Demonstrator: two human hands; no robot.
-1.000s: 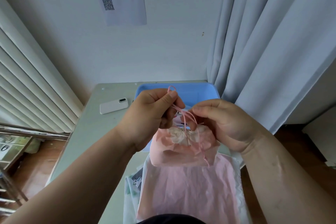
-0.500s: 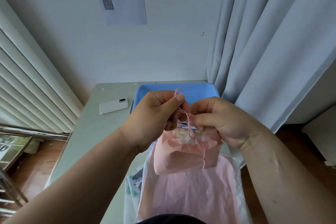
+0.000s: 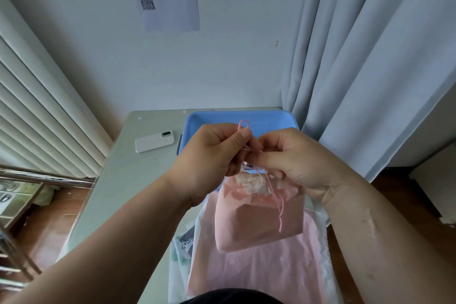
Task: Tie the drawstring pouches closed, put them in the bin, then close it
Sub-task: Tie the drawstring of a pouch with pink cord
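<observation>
A small pink drawstring pouch [image 3: 259, 219] hangs in the air over the table, its gathered mouth showing pale lining. My left hand [image 3: 212, 155] pinches a loop of the pink drawstring [image 3: 243, 124] that sticks up above its thumb. My right hand [image 3: 291, 158] pinches the cord right beside it, at the pouch's mouth. One loose cord end [image 3: 280, 210] dangles down the pouch's front. Behind my hands stands the open blue bin [image 3: 222, 118]; its inside is mostly hidden. More pink and white pouches [image 3: 259, 269] lie stacked on the table below.
A white phone [image 3: 155, 141] lies on the grey table [image 3: 123, 180] left of the bin. A grey curtain [image 3: 357, 69] hangs close on the right, touching the bin's far corner. Window blinds run along the left, and a metal rack stands below them.
My hands have drawn closer together at the pouch's mouth. The pouch has risen slightly and its mouth is gathered tighter. The cord loop now stands above my left thumb.
</observation>
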